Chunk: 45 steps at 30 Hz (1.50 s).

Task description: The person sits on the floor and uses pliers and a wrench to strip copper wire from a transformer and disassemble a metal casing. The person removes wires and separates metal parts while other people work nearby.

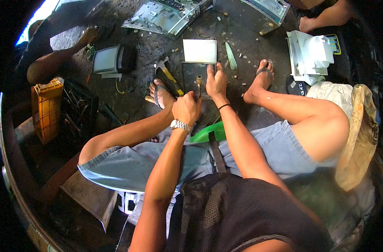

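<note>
My left hand (186,109), with a metal watch at its wrist, is closed around a slim tool; the grip hides most of it, so its kind is unclear. The tool's visible end meets a brownish spot on a dark flat rectangular panel (189,75). My right hand (216,82), a black band at its wrist, grips that panel's right edge, thumb on top. Against the panel's far edge lies a white rectangular plate (200,51). A hammer (169,76) with a yellow-and-black handle lies left of the panel, by my left foot. A pale pointed shard (231,56) lies to the right.
Opened metal casings (164,19) lie at the far side. A small boxy screen unit (106,59) stands left, a white plastic housing (311,54) right. An orange slotted crate (47,110) is at far left. Other people's bare legs (57,59) show at both far sides.
</note>
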Each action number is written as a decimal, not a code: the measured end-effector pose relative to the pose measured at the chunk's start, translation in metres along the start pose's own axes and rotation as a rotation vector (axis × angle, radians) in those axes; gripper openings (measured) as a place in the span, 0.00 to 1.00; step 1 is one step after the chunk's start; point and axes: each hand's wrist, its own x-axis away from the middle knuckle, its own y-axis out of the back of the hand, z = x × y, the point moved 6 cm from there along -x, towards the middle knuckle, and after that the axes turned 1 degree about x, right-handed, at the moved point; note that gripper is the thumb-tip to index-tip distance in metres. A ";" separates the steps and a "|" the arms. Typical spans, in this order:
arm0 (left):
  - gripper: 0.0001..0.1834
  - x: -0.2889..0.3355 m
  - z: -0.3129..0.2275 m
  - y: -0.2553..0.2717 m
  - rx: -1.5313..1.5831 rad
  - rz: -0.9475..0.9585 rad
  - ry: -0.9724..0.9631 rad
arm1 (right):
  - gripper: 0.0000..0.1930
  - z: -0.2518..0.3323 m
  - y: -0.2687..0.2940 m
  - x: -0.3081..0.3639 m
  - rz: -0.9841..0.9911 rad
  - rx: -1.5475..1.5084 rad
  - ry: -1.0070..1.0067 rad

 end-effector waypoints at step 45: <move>0.29 0.021 0.005 -0.068 0.426 0.026 0.111 | 0.13 0.030 0.047 -0.056 0.263 0.508 -0.187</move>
